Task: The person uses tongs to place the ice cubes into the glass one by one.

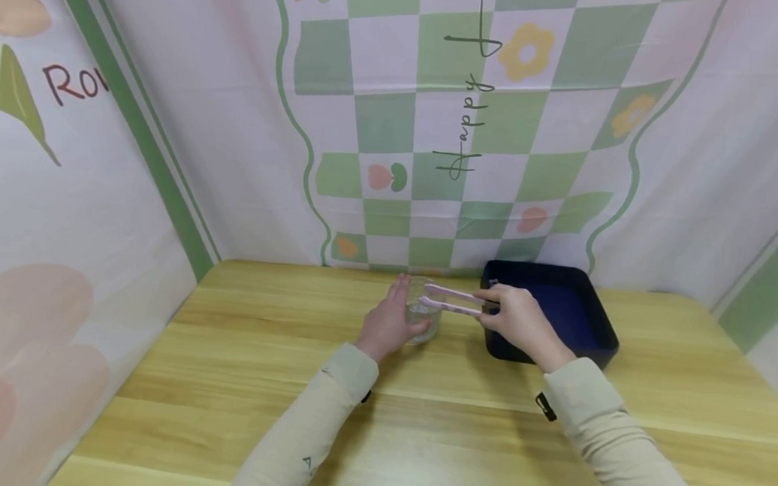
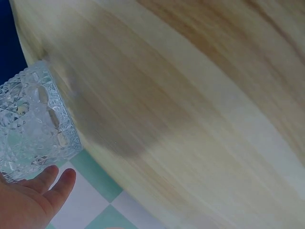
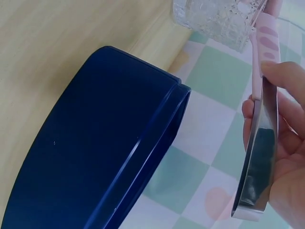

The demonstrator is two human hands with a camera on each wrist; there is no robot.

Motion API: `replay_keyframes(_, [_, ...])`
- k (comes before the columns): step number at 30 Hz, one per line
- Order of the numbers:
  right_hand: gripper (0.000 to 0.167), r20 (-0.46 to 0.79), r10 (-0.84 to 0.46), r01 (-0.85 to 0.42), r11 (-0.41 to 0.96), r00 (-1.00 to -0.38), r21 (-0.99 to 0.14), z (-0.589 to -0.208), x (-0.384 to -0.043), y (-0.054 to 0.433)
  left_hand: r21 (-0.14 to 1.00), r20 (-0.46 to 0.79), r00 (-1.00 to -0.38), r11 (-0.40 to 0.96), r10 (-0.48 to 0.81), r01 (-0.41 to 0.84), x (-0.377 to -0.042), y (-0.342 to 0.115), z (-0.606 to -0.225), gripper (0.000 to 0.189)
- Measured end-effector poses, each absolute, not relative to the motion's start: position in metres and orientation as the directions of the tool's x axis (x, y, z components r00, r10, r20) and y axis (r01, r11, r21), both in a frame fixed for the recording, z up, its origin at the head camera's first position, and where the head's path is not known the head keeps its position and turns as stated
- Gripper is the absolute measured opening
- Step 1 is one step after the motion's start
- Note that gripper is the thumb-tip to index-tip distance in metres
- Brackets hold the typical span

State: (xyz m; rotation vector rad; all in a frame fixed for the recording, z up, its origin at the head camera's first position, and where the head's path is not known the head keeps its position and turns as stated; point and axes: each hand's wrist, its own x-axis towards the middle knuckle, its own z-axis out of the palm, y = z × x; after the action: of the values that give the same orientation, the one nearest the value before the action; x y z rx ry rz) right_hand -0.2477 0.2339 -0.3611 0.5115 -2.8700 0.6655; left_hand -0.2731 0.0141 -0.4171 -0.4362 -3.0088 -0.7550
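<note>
A clear glass with a faceted, cut pattern (image 2: 38, 119) stands on the table in the head view. My left hand (image 1: 386, 322) holds it from the left, thumb across the near side. Several pale oval spots show along its wall in the left wrist view. My right hand (image 1: 519, 324) grips metal tongs (image 3: 259, 157) between thumb and fingers. Their two pink, darker-spotted arms point left, slightly apart, and overlap the glass's upper part in the head view. Whether the tips hold anything I cannot tell.
A dark blue open bin (image 1: 506, 353) stands at the back right, under and beside my right hand. The wooden table (image 1: 416, 441) ends at a hanging cloth (image 1: 384, 122) with green and white checks. Another printed cloth (image 1: 79, 214) hangs on the left.
</note>
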Motion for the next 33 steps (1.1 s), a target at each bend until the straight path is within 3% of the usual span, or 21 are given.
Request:
replay_keyframes(18, [0.039, 0.433, -0.095, -0.287, 0.869, -0.896, -0.404, -0.351, -0.25, 0.27, 0.447, 0.122, -0.957, 0.847, 0.262, 0.289, -0.272, 0.015, -0.416, 0.091])
replay_keyframes(33, [0.042, 0.296, 0.069, -0.073, 0.894, -0.953, -0.442, -0.377, -0.26, 0.317, 0.441, 0.108, -0.958, 0.851, 0.264, 0.285, -0.27, 0.014, -0.415, 0.091])
